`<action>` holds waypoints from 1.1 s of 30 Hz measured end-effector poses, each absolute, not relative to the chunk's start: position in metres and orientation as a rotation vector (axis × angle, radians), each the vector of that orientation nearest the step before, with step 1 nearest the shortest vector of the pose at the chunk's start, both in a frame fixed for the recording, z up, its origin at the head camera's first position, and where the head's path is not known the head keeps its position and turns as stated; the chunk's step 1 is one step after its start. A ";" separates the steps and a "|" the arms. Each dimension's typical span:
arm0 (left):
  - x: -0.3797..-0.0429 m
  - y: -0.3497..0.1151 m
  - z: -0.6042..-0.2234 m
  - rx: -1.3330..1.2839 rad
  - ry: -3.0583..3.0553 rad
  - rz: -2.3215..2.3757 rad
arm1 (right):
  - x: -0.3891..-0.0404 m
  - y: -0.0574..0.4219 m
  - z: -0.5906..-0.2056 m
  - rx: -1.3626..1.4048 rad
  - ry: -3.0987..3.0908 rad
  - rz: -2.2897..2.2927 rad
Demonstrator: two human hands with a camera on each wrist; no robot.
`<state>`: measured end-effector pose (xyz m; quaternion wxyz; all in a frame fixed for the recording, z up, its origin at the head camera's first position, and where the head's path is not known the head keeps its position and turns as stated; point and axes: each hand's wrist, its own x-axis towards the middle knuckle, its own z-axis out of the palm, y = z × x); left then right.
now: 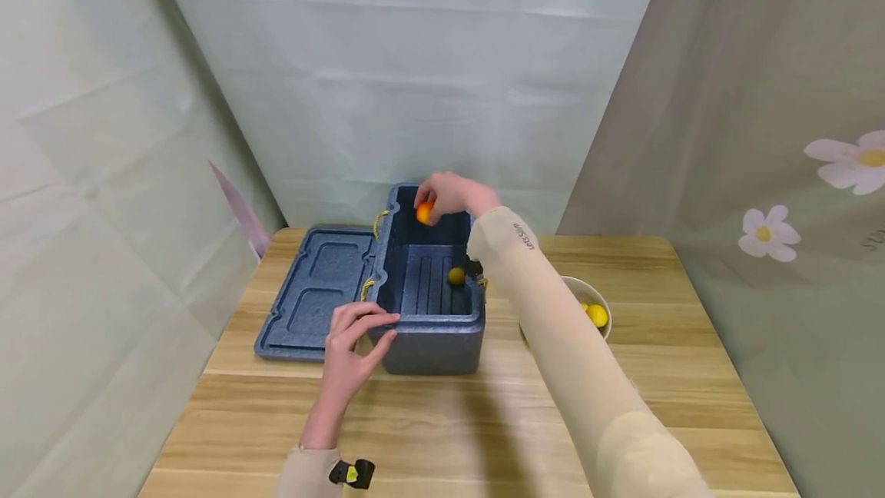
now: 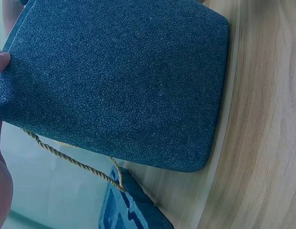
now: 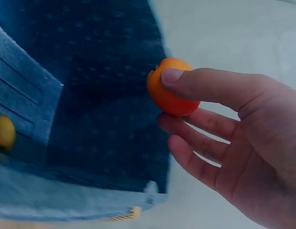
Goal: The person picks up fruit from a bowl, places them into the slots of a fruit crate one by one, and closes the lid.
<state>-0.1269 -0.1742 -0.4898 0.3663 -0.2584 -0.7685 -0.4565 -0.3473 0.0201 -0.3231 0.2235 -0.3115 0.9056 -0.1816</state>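
A deep blue-grey box (image 1: pixel 432 352) stands uncovered on the wooden table. Over its far end, my right hand (image 1: pixel 452 194) pinches a round orange fruit (image 3: pixel 174 98) between thumb and fingers. A yellow fruit (image 1: pixel 456 276) lies on the ribbed floor inside, toward the right wall. My left hand (image 1: pixel 351 344) holds the near left corner of the box, fingers over the rim and thumb against the outer wall. In the left wrist view the box's textured end wall (image 2: pixel 124 86) fills most of the picture, and only parts of the hand show.
The blue-grey lid (image 1: pixel 314 294) lies flat left of the box. Yellow rope handles (image 1: pixel 369 288) hang at the box's sides. To the right, a pale bowl (image 1: pixel 586 284) with yellow fruits (image 1: pixel 597 316) is partly hidden by my right forearm. Pale cloth walls border the table.
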 end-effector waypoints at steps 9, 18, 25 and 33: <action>-0.128 -0.174 -0.491 -0.659 -1.965 -1.171 | -0.340 0.009 -0.353 -0.872 2.527 -0.549; -0.127 -0.173 -0.492 -0.669 -1.965 -1.170 | -0.334 0.002 -0.375 -0.862 2.511 -0.539; -0.125 -0.174 -0.491 -0.657 -1.985 -1.169 | -0.331 0.004 -0.388 -0.861 2.517 -0.539; -0.126 -0.173 -0.492 -0.652 -1.983 -1.164 | -0.328 0.003 -0.396 -0.854 2.525 -0.521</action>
